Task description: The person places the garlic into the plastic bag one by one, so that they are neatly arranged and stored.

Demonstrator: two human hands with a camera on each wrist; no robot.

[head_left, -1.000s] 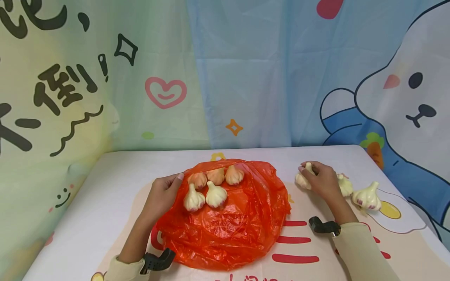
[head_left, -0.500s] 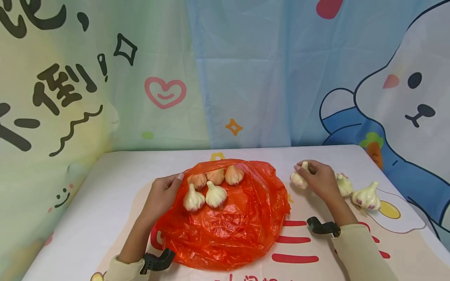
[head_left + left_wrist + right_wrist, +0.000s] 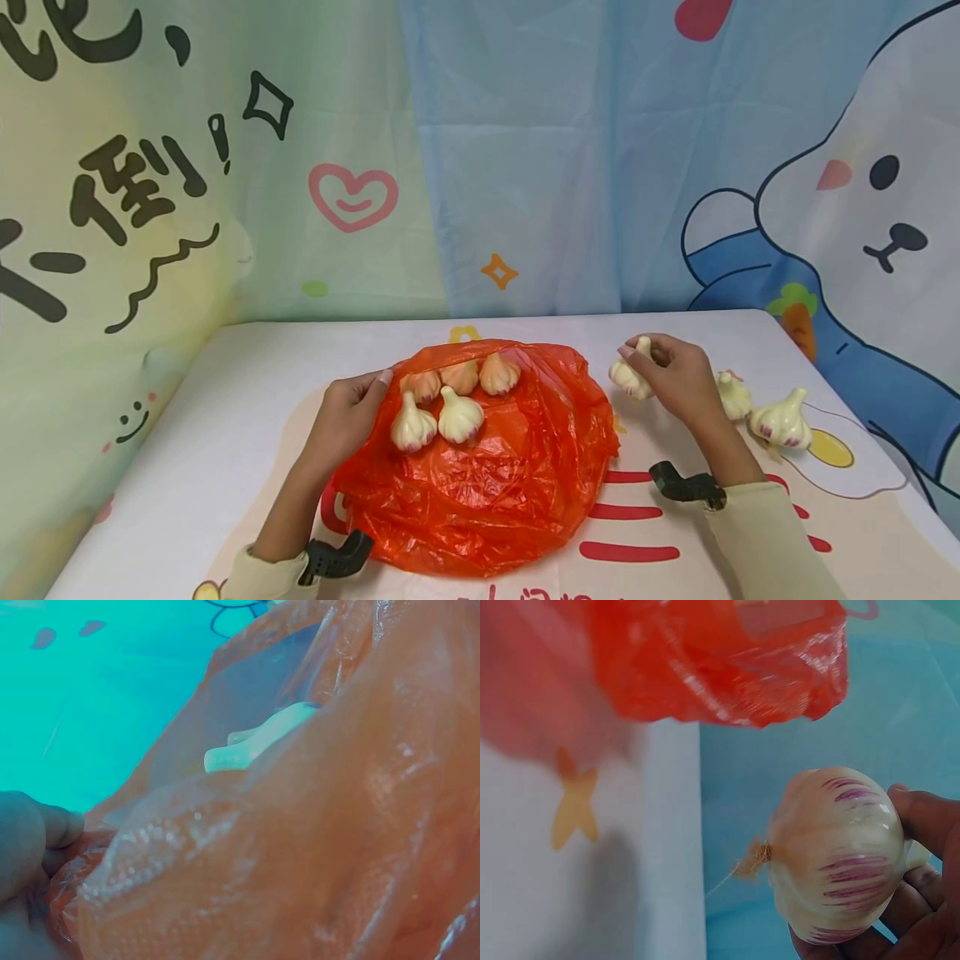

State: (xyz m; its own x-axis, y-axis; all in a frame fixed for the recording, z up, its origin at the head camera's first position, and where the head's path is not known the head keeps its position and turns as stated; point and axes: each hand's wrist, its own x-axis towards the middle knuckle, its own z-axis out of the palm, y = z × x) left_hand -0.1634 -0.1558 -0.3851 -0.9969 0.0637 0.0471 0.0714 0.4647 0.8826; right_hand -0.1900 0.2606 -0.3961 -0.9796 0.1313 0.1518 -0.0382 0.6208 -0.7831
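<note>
A red plastic bag point(image 3: 487, 492) lies on the table with its mouth spread, several garlic bulbs point(image 3: 461, 414) showing in it. My left hand point(image 3: 351, 417) pinches the bag's rim at its left side; the left wrist view shows the fingers point(image 3: 64, 825) on the crumpled film. To the right of the bag, my right hand point(image 3: 678, 379) holds a garlic bulb point(image 3: 628, 380) above the table, thumb and fingers round it. In the right wrist view this garlic bulb point(image 3: 840, 859) shows purple streaks and a tuft of dry roots, apart from the bag.
Two more garlic bulbs, one whole in sight point(image 3: 783, 419) and one partly behind the right hand point(image 3: 733, 395), lie at the table's right. The white table point(image 3: 262, 358) has a printed cover. A printed curtain point(image 3: 525, 183) hangs behind it.
My right hand has moved left and slightly up with its garlic bulb, closer to the bag. The left hand and the bag have stayed in place.
</note>
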